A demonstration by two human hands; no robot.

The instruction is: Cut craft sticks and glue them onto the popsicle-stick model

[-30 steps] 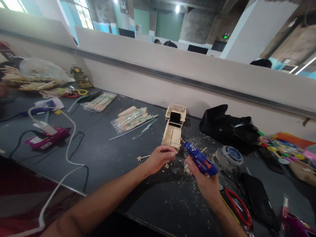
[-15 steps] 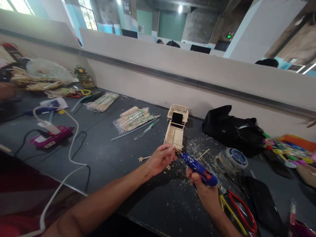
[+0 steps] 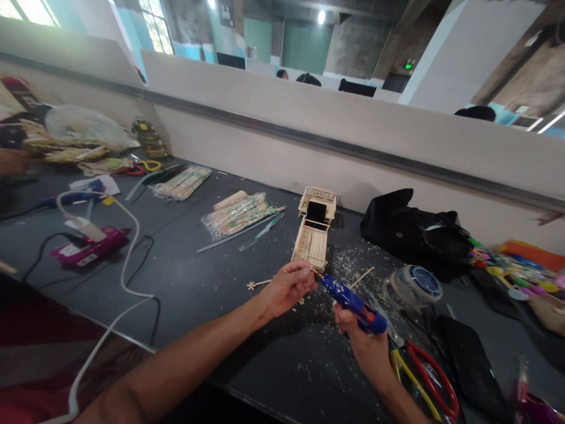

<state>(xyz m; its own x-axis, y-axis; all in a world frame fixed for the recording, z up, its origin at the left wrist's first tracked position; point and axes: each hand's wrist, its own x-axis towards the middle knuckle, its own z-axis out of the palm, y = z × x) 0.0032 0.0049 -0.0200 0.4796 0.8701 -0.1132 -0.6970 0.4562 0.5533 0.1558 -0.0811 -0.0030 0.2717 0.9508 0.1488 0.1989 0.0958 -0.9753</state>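
My right hand (image 3: 359, 333) is wrapped round the handle of a blue glue gun (image 3: 351, 300), whose brass-coloured nozzle points up and left. Right at that nozzle, my left hand (image 3: 291, 287) is closed in a pinch; a tiny piece seems to be between thumb and fingertips, too small to name. Just beyond my fingers stands a small model built of wooden sticks (image 3: 311, 241), with a black panel (image 3: 316, 212) in its far part. Beside my left wrist lies a thin stick with a flower-shaped end (image 3: 252, 286).
Bagged wooden sticks (image 3: 241, 218) lie left of the model. A purple power strip (image 3: 90, 246) with a white cable is farther left. To the right are a black bag (image 3: 406, 229), a clear jar (image 3: 412, 285), red-and-yellow scissors (image 3: 435, 377) and scattered wood chips. Another person's hand (image 3: 13, 162) shows far left.
The glue gun has shifted very slightly left and its nozzle sits closer to my left fingertips. My left hand has barely moved.
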